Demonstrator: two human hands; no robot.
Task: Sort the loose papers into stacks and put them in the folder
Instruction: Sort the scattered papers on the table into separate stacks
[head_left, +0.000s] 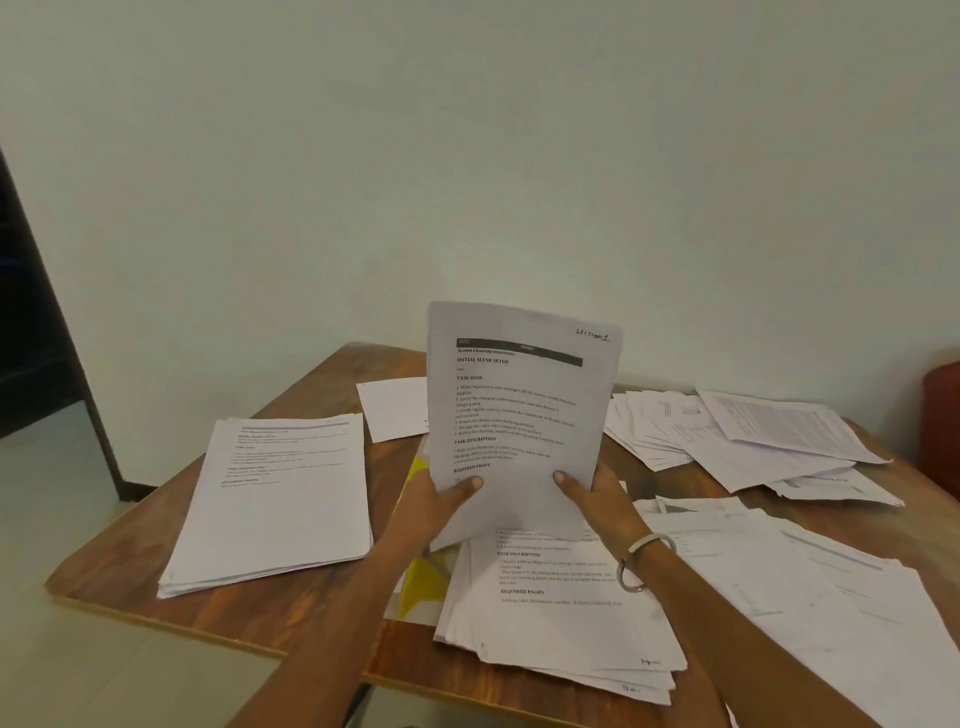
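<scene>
Wooden bench (322, 603) fills the lower half, set against a plain pale wall (467, 156); dark door frame (47, 312) at far left, a reddish-brown object (943, 415) at the right edge, too cropped to identify. Big spread of loose sheets (831, 587) covers the near-right bench, overlapping and skewed. Neat stack (270, 504) sits on the left part, printed side up, squared edges. Middle pile (561, 608) lies directly in front of the person, fanned unevenly, headings "TASK DESCRIPTION" and "REQUIRED PROPS" readable. Messy heap (737, 436) at far right, sheets tilted every way. Single blank sheet (395, 408) lies far-centre, partly hidden. Held bundle (519, 405) stands upright above the middle pile, top page headed "Screen Cleaning Inspection", handwritten "SECTION 1" in the corner. Yellow folder (423, 582) lies flat under the middle pile, only a strip showing by the left wrist. Left hand (436, 506) grips the bundle's lower left edge, thumb across the front. Right hand (597, 499) grips the lower right edge, thumb on front, fingers behind. Metal bangle (641, 561) on the right wrist.
</scene>
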